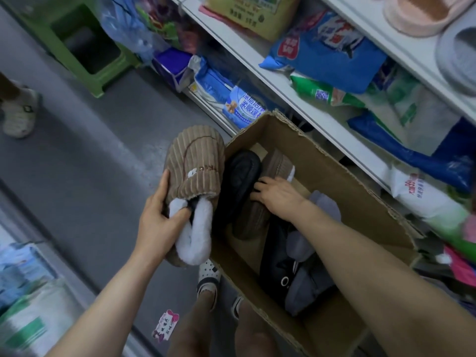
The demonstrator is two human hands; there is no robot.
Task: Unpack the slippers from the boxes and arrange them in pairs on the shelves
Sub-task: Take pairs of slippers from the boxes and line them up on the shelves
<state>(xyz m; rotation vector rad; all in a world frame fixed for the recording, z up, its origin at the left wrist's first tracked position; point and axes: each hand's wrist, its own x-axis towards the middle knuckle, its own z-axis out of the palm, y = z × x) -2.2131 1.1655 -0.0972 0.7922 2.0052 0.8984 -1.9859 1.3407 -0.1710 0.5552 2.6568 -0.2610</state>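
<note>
My left hand (157, 215) grips a brown corduroy slipper (195, 173) with white fleece lining, held beside the left wall of the open cardboard box (334, 173). My right hand (275, 195) reaches into the box, its fingers curled on a second brown slipper (249, 220) lying sole-up. A black slipper (238, 179) lies next to it, also sole-up. Grey slippers (306, 289) and a dark one (280, 269) fill the box's near part. On the top shelf at the upper right sit a pink slipper (422, 14) and a grey slipper (458, 57).
White shelves (260, 73) on the right hold bags of detergent and other packaged goods. A green plastic stool (77, 42) stands on the grey floor at the back. Another person's foot (20, 112) shows at the left. My own feet (208, 279) are beside the box.
</note>
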